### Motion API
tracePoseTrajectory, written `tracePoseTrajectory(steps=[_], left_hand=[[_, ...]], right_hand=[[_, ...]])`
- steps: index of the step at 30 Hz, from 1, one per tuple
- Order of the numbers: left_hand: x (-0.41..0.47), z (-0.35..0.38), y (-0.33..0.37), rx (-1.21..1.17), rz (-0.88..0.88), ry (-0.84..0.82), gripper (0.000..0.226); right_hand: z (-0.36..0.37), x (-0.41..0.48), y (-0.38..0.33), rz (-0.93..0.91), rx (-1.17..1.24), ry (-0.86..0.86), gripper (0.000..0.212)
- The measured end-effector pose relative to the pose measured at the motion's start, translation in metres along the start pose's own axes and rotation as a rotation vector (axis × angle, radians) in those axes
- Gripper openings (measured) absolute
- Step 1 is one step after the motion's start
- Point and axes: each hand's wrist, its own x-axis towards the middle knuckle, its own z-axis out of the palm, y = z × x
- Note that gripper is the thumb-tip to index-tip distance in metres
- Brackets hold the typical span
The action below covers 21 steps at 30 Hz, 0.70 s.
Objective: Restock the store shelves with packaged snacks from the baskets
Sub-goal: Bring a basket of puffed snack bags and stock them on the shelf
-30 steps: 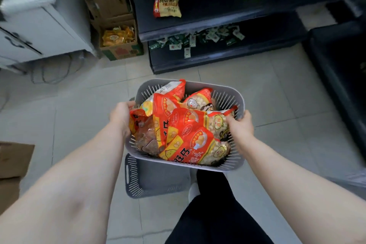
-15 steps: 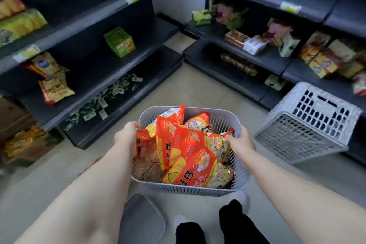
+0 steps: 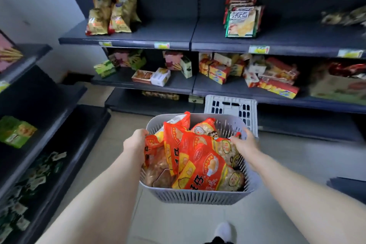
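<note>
Basket: a grey slotted basket is held off the floor, just below the middle of the view.
Snack bags: red-and-orange snack bags fill the basket, and two stick up past its rim at 12 o'clock.
Left hand: the left hand is at the basket's 9 o'clock rim, its grip closed over the edge with the fingers curled inward against a bag.
Right hand: the right hand is at the 3 o'clock rim, its grip closed on the edge with the thumb inside.
Front shelves: dark shelves stand at 12 o'clock. On the upper board, yellow bags stand at 11 o'clock and green-edged packs at 1 o'clock. Boxes lie on the board below.
Side shelves: at 9 o'clock a green packet lies on a board, with small loose sachets at 8 o'clock on the lowest board.
Crate: a white crate sits just past the basket at 12 o'clock, against the front shelves.
Floor: the tiled floor is pale, and a white shoe shows at 6 o'clock.
</note>
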Motion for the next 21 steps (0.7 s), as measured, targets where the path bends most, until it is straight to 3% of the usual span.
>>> tracePoseTrajectory(steps=[10,21], left_hand=[[-0.008,0.172,0.086,0.147,0.097,-0.196,0.028],[0.080,0.304,0.156,0.161,0.013,-0.255,0.017]], right_hand=[[-0.108,0.097,-0.018,0.047,0.058,0.198,0.046],[-0.125,0.245,-0.059,0.166,0.021,0.261,0.031]])
